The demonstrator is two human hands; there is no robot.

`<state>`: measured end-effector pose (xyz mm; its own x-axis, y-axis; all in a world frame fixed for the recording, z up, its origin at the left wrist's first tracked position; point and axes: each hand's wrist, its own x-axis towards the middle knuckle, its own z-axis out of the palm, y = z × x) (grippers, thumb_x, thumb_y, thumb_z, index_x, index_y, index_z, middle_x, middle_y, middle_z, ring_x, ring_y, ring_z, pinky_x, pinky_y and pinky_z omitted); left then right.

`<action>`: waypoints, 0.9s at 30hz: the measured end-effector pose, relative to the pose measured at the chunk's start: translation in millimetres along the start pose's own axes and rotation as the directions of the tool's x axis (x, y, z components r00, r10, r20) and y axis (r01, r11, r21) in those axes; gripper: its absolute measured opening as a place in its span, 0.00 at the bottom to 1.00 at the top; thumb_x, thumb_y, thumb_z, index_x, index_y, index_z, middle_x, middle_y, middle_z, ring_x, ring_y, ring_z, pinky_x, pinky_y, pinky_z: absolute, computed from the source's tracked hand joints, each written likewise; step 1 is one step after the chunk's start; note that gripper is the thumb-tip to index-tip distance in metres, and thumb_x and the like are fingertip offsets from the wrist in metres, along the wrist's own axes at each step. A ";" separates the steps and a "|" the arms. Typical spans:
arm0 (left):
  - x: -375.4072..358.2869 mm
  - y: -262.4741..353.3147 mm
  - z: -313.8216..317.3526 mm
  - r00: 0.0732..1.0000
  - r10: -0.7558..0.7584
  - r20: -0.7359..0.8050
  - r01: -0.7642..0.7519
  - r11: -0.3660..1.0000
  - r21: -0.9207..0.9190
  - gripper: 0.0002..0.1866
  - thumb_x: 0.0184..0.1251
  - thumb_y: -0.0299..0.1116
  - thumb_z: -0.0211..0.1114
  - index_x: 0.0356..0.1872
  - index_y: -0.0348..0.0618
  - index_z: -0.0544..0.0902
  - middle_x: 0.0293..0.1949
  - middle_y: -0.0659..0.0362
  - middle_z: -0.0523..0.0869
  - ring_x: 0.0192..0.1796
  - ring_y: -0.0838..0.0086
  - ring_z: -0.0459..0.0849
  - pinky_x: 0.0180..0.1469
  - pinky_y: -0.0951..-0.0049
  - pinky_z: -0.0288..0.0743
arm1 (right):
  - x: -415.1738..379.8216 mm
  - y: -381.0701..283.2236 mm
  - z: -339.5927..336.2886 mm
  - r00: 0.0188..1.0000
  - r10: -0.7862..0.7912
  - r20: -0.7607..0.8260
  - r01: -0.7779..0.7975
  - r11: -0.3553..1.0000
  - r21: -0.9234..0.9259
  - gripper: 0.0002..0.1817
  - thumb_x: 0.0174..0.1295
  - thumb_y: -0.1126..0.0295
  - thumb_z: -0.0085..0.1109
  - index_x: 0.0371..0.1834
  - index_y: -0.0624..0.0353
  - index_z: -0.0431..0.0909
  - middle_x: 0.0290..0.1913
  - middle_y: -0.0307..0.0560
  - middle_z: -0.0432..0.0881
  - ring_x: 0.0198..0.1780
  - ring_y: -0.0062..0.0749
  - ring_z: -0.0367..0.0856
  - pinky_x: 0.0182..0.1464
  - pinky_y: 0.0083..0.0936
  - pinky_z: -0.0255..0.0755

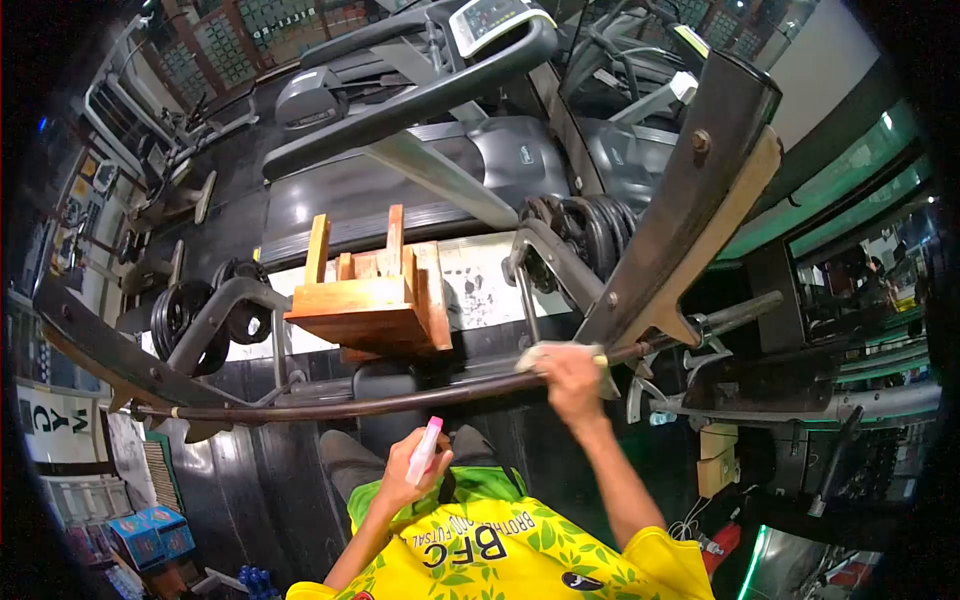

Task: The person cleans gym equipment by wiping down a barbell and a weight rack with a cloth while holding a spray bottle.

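My right hand point(577, 388) is closed around a pale cloth point(540, 354), pressed against the long dark barbell point(400, 405) near its right end. The bar lies across the uprights of the rack, its left end close to the left upright point(110, 355). In front of my chest, my left hand point(403, 466) is wrapped round a small clear spray bottle point(423, 458) with a pink top. The bottle is tilted and apart from the bar.
Beyond the bar stands a wooden box-like stand point(362, 300). Black weight plates point(580, 235) hang on the rack's right side, with more plates point(185, 325) at left. A treadmill point(410, 170) is behind. The thick right upright point(690, 190) rises beside my right hand.
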<state>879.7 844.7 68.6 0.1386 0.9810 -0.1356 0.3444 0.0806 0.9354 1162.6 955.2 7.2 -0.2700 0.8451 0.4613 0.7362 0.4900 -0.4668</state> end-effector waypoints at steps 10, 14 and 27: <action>11.8 4.5 16.8 0.993 0.073 0.094 -0.067 0.996 -0.059 0.10 0.58 0.25 0.70 0.39 0.39 0.80 0.29 0.56 0.81 0.27 0.72 0.80 0.34 0.74 0.74 | 14.0 -25.3 -8.9 0.968 -0.218 0.124 0.209 0.975 0.078 0.12 0.56 0.73 0.58 0.42 0.46 0.85 0.50 0.42 0.84 0.53 0.38 0.83 0.55 0.33 0.79; 7.8 3.2 9.8 0.984 -0.060 0.166 0.074 0.994 -0.074 0.09 0.58 0.25 0.69 0.38 0.39 0.80 0.31 0.56 0.82 0.28 0.69 0.82 0.35 0.73 0.74 | 11.1 31.7 -54.9 0.993 -0.102 0.053 0.110 0.975 -0.194 0.08 0.54 0.73 0.63 0.37 0.49 0.84 0.49 0.41 0.85 0.54 0.37 0.83 0.53 0.33 0.79; 10.0 -5.0 11.3 0.996 -0.023 0.089 0.033 0.994 -0.108 0.09 0.58 0.24 0.69 0.38 0.39 0.80 0.30 0.55 0.82 0.27 0.69 0.82 0.33 0.72 0.74 | 8.3 -72.8 26.7 0.992 0.126 -0.011 -0.109 0.899 0.423 0.12 0.54 0.83 0.58 0.40 0.58 0.82 0.48 0.47 0.85 0.54 0.42 0.83 0.59 0.35 0.75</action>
<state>889.8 852.2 58.8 0.2124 0.9594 -0.1858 0.2464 0.1314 0.9602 1090.2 932.3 24.9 -0.1683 0.8977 0.4072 0.4293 0.4386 -0.7895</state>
